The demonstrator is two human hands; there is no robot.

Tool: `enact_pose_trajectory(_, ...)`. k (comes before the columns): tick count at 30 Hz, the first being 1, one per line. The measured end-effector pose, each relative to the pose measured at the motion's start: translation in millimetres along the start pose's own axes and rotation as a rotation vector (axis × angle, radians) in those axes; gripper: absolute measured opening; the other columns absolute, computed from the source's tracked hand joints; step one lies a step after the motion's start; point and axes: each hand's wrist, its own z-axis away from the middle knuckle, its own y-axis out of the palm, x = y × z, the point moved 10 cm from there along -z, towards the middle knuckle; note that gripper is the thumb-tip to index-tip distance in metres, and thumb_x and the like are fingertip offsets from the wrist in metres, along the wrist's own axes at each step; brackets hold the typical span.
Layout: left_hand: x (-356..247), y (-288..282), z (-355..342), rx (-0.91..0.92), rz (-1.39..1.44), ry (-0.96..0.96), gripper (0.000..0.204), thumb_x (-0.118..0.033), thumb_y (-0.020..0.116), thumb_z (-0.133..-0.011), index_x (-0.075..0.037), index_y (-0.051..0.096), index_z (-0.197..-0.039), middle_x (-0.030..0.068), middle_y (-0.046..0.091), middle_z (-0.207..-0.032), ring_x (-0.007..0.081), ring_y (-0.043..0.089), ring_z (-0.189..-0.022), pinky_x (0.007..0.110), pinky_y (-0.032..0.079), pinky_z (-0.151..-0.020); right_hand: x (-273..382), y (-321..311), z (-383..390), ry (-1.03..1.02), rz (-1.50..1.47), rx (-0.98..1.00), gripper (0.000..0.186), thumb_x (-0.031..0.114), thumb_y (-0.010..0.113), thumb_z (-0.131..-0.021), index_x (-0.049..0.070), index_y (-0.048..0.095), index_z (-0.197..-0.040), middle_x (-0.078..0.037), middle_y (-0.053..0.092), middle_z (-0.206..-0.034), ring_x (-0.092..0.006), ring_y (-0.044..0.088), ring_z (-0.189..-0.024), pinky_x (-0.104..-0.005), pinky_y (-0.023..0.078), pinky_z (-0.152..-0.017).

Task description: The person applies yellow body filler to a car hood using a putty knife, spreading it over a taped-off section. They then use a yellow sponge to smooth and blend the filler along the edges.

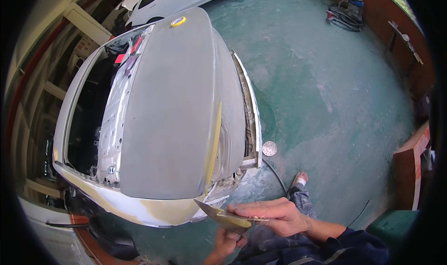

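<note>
Hovering close together, both hands [226, 242] [279, 216] clamp what look like spreaders [209, 211], right fingers [258, 209] extended.

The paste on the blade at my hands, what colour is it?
The paste is a dull, slightly greenish yellow, seen best in the head view.

Cannot read a single word, number or sign anywhere. Can make out only reddish marks on a pale panel [83, 47] at the upper left of the frame, too blurred to decipher as letters or anything else. Can see a whitish patch on the yellow roll [178, 21] near the top centre, too small to identify as print.
</note>
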Motion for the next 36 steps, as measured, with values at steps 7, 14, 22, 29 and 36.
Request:
enact_pose_trajectory(7, -68, 23, -31, -0.177, 0.133, 0.345, 0.045, -0.024, 0.087, -0.082, 0.006, 0.06, -0.102, 0.006, 0.057, -0.064, 0.0139, 0.05, -0.046, 0.03, 0.041, -0.044, -7, -63, 8, 0.293, -0.035, -0.267, 0.033, 0.007, 0.054, -0.104, 0.001, 0.061, -0.135, -0.011, 0.07, -0.123, -0.0172, 0.066, -0.111, -0.0349, 0.052, -0.098)
enact_pose_trajectory(14, -116, 74, -100, -0.463, 0.005, 0.32, 0.015, -0.009, 0.068, -0.095, -0.003, 0.055, -0.091, 0.0017, 0.05, -0.057, 0.0122, 0.045, -0.044, 0.032, 0.04, -0.043, -39, -112, -40, 0.365, -0.717, -0.338, 0.037, 0.022, 0.052, -0.108, -0.004, 0.058, -0.134, -0.008, 0.064, -0.13, -0.0186, 0.058, -0.122, -0.0377, 0.044, -0.107)
enact_pose_trajectory(22, -161, 71, -240, -0.765, 0.295, 0.503, 0.027, 0.001, 0.066, -0.091, -0.001, 0.049, -0.112, 0.0004, 0.045, -0.056, 0.0116, 0.042, -0.042, 0.032, 0.04, -0.04, -152, -417, -72, 0.658, 1.086, 0.106, 0.058, 0.045, 0.041, -0.104, -0.002, 0.057, -0.134, -0.025, 0.057, -0.139, -0.0396, 0.052, -0.133, -0.0476, 0.04, -0.112)
enact_pose_trajectory(29, -267, 74, -348, -1.034, 0.278, 0.677, 0.039, -0.001, 0.074, -0.086, -0.003, 0.049, -0.115, 0.0068, 0.058, -0.078, 0.0135, 0.049, -0.059, 0.031, 0.048, -0.062, -230, -575, 89, 1.329, 0.537, 0.824, 0.054, 0.053, 0.05, -0.097, 0.005, 0.073, -0.105, -0.017, 0.071, -0.104, -0.029, 0.066, -0.106, -0.0442, 0.051, -0.094)
enact_pose_trajectory(36, -311, 46, -466, -1.137, 0.256, 0.732, 0.041, -0.003, 0.078, -0.084, -0.003, 0.051, -0.116, 0.0071, 0.062, -0.094, 0.0126, 0.052, -0.066, 0.028, 0.047, -0.063, -215, -702, -357, 0.634, 0.935, 0.042, 0.033, 0.033, 0.063, -0.092, 0.003, 0.072, -0.105, -0.016, 0.075, -0.095, -0.0307, 0.072, -0.094, -0.0421, 0.056, -0.085)
